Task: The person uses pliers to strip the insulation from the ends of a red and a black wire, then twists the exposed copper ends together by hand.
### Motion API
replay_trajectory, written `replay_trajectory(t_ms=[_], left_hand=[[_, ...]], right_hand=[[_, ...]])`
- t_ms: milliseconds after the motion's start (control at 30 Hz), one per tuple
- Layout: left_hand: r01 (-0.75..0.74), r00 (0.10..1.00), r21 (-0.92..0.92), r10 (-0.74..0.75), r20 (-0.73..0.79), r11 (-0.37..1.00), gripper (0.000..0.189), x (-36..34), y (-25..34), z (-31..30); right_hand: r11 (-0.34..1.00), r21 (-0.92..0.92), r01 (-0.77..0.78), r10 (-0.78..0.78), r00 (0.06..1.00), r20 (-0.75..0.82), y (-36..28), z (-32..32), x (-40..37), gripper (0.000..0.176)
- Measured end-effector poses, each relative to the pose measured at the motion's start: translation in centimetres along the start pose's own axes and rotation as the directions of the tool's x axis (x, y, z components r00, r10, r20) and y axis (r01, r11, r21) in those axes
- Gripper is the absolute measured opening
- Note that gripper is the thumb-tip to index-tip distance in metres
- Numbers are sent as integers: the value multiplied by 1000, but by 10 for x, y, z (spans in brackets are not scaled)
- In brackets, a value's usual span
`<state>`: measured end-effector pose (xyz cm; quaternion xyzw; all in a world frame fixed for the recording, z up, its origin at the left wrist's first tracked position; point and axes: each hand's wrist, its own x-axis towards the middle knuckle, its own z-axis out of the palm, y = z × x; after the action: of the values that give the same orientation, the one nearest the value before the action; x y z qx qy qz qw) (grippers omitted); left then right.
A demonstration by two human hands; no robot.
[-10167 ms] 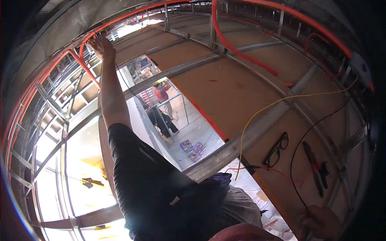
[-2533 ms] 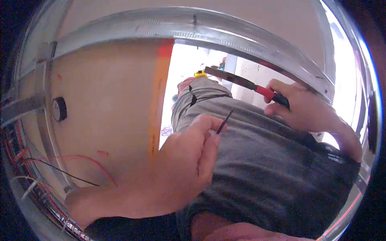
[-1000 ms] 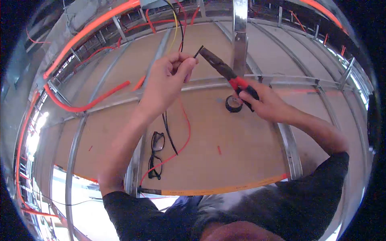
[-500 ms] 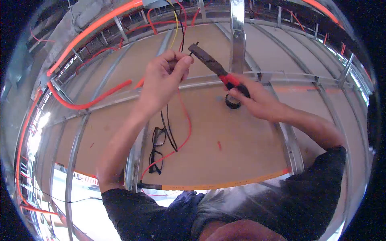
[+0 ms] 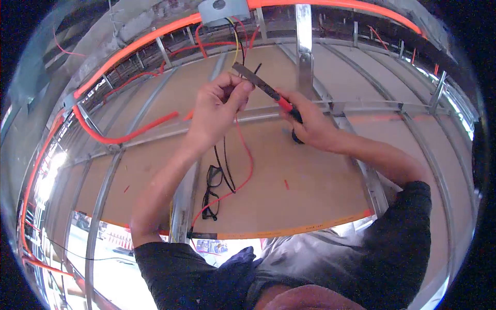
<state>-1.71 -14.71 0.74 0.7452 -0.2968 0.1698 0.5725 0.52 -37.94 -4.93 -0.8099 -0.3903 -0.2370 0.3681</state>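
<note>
My left hand [image 5: 223,103] pinches a black wire between thumb and fingertips. In my right hand [image 5: 316,124] is a pair of pliers [image 5: 266,89] with red and black handles. Their dark jaws cross the black wire right at my left fingertips, and the wire's short end [image 5: 258,67] sticks out above them. Yellow, black and red wires run up from behind my left hand to a grey junction box [image 5: 223,11]. A red wire [image 5: 248,155] and black wires dangle below. A black roll of tape [image 5: 295,136] lies partly hidden by my right hand.
Black-framed glasses [image 5: 212,191] lie on the brown board [image 5: 268,206] beneath my arms, beside a small red scrap [image 5: 287,184]. Metal studs [image 5: 305,51] frame the boards. Orange conduit [image 5: 139,47] runs along the top, with a loose bent piece [image 5: 129,137] at left.
My right hand and the pliers have moved left and closer to my left fingertips, with more wire end showing past the jaws. The view has tipped up, bringing the junction box into sight.
</note>
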Motion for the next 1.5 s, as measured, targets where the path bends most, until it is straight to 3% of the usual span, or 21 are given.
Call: replay_trajectory(t_ms=[200, 400, 500, 700, 867, 1000, 1333, 1400, 1500], left_hand=[[-13, 999, -6, 13, 38, 1000, 14, -5, 4, -7], [-1, 999, -44, 3, 38, 999, 15, -7, 4, -7], [-1, 999, -59, 3, 40, 998, 16, -7, 6, -9], [34, 998, -101, -28, 65, 994, 18, -9, 5, -9], [2, 997, -19, 0, 73, 1000, 18, -7, 7, -11], [30, 998, -80, -25, 59, 996, 18, -8, 8, -8], [12, 997, -55, -8, 79, 998, 17, -6, 2, -11], [40, 997, -85, -34, 73, 996, 17, -9, 5, -12], [59, 996, -99, -52, 75, 993, 17, -9, 8, -12]], right_hand=[[986, -80, 148, -150, 989, -16, 2, -2, 7, 54], [994, -77, 83, -82, 997, 8, 2, 1, 10, 53], [979, -72, 193, -196, 980, -39, 11, 6, 15, 55], [989, -13, 144, -144, 989, -10, 14, 3, 19, 59], [974, -7, 227, -228, 974, -7, 20, 2, 25, 58], [970, 43, 238, -237, 971, -29, 22, 4, 24, 55], [966, -58, 252, -255, 966, -46, 19, 7, 25, 50], [949, -33, 312, -314, 948, -50, 19, 8, 25, 50], [966, -22, 258, -259, 965, -41, 18, 10, 23, 51]])
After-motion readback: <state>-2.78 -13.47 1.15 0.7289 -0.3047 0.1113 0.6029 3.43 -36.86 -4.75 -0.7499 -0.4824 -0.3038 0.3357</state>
